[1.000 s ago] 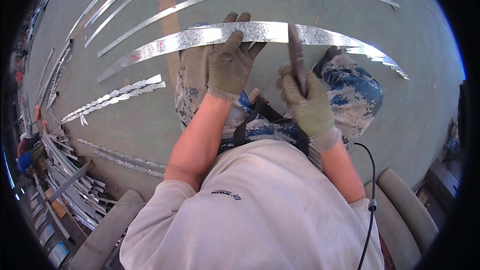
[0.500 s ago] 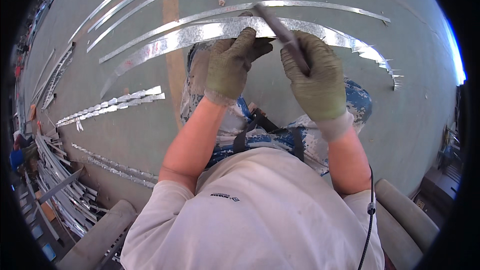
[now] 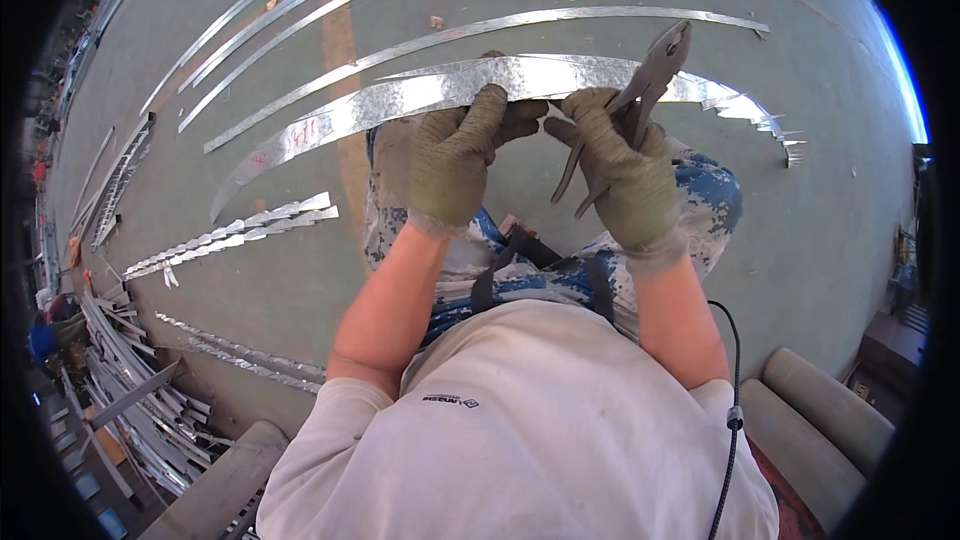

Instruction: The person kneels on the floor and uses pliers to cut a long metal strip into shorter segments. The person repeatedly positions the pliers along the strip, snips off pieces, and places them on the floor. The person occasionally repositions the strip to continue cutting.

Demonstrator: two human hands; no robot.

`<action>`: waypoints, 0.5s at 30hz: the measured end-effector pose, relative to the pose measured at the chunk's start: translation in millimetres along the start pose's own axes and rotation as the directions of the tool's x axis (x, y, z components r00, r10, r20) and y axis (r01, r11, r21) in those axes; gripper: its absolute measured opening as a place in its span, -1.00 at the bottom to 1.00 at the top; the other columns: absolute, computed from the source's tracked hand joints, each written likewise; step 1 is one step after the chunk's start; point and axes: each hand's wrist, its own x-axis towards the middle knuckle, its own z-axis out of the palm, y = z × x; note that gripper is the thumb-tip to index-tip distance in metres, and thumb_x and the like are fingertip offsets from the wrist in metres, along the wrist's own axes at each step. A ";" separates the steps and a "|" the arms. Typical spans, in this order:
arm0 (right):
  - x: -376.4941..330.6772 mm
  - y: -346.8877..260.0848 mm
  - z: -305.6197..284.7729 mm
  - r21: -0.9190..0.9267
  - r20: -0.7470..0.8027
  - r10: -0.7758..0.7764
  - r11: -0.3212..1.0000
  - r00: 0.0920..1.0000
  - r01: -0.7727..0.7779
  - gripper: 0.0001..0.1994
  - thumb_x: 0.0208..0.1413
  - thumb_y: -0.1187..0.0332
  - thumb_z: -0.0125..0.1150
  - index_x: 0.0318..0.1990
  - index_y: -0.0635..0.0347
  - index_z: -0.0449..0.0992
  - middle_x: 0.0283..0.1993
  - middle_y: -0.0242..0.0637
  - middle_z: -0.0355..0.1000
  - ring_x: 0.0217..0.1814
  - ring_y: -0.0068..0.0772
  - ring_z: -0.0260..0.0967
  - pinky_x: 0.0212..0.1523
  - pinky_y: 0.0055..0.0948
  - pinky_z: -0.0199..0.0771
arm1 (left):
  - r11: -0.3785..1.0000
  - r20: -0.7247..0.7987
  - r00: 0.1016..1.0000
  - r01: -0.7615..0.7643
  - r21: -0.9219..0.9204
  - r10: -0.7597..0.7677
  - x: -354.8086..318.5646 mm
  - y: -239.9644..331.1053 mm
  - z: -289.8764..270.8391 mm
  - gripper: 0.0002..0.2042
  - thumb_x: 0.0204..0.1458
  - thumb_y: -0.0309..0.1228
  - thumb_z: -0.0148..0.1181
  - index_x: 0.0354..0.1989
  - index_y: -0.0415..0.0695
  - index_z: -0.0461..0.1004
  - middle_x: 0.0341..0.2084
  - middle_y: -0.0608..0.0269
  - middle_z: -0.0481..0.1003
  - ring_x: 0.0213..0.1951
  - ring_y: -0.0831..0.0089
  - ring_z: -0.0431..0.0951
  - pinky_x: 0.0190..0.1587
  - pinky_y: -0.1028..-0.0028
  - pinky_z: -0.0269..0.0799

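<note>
I see both hands up near the top middle of the frame, side by side and almost touching, with the bare forearms coming up from the white shirt at the bottom. The left hand (image 3: pixel 455 165) wears a green glove, and its fingers are curled shut over the near edge of a wide shiny metal strip (image 3: pixel 400 100). The right hand (image 3: pixel 625 165) is gloved too. It is closed around the handles of a pair of metal pliers (image 3: pixel 640 90), and its fingertips also pinch the strip edge just beside the left hand. The pliers point up and to the right, with the nose tilted over the strip. I cannot tell if the nose is biting the metal. The strip runs in a long curve from the left of the frame to the upper right, across the green floor (image 3: pixel 820 200), and its right end looks jagged. More thin metal strips (image 3: pixel 480 28) lie on the floor above it, well apart from the hands. A pile of cut bits (image 3: pixel 235 225) lies at the left. Half a second ago the right hand was higher and the tool lay flatter, pointing up to the left. Now the hand sits lower and the tool points the other way.
</note>
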 end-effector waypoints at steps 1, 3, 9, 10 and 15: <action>0.5 -3.7 0.6 0.009 0.004 -0.001 1.000 1.000 0.001 -0.75 0.39 0.30 0.25 0.05 0.30 0.55 -0.03 -0.24 0.59 0.05 -0.33 0.55 0.15 -0.29 0.56 | 1.000 0.018 1.000 0.010 0.026 -0.010 -0.1 0.3 -1.5 -0.68 0.40 -0.39 0.07 0.13 -0.42 0.48 -0.11 -0.09 0.64 -0.06 0.17 0.70 0.01 0.28 0.67; 2.4 -6.1 -0.6 0.019 0.006 0.004 1.000 1.000 -0.004 -0.74 0.41 0.31 0.22 0.06 0.33 0.53 0.00 -0.19 0.58 0.13 -0.25 0.55 0.24 -0.21 0.57 | 0.997 0.054 0.998 0.028 0.077 -0.032 0.3 2.8 -6.8 -0.69 0.40 -0.32 0.11 0.11 -0.30 0.54 -0.14 0.12 0.66 -0.08 0.35 0.69 0.00 0.37 0.64; 8.9 -6.2 -14.8 0.010 -0.050 0.026 1.000 0.998 -0.026 -0.71 0.38 0.29 0.26 0.05 0.35 0.53 -0.02 -0.11 0.59 0.07 -0.22 0.59 0.16 -0.27 0.60 | 0.407 0.273 0.901 -0.401 0.821 0.338 -26.9 31.0 -18.7 -0.65 0.13 -0.33 0.41 0.04 -0.24 0.62 -0.30 0.11 0.67 -0.18 0.25 0.67 0.00 0.34 0.52; 10.0 -7.3 -15.9 0.016 -0.073 0.037 0.999 0.997 -0.036 -0.71 0.37 0.28 0.28 0.04 0.34 0.56 -0.03 -0.12 0.60 0.04 -0.25 0.60 0.12 -0.32 0.58 | 0.260 0.319 0.841 -0.457 0.850 0.436 -30.3 36.0 -17.2 -0.59 0.03 -0.35 0.47 0.07 -0.20 0.62 -0.27 0.08 0.67 -0.16 0.18 0.67 0.07 0.25 0.50; 9.1 -21.7 -9.0 0.002 -0.048 0.075 0.997 0.996 -0.075 -0.69 0.34 0.24 0.33 0.02 0.34 0.57 -0.04 -0.11 0.62 0.00 -0.27 0.62 0.05 -0.39 0.59 | -0.306 0.591 0.699 -0.505 0.807 0.404 22.5 45.7 -47.1 -0.50 -0.06 -0.49 0.48 0.15 -0.04 0.62 -0.03 0.13 0.64 0.01 0.10 0.63 0.05 0.20 0.56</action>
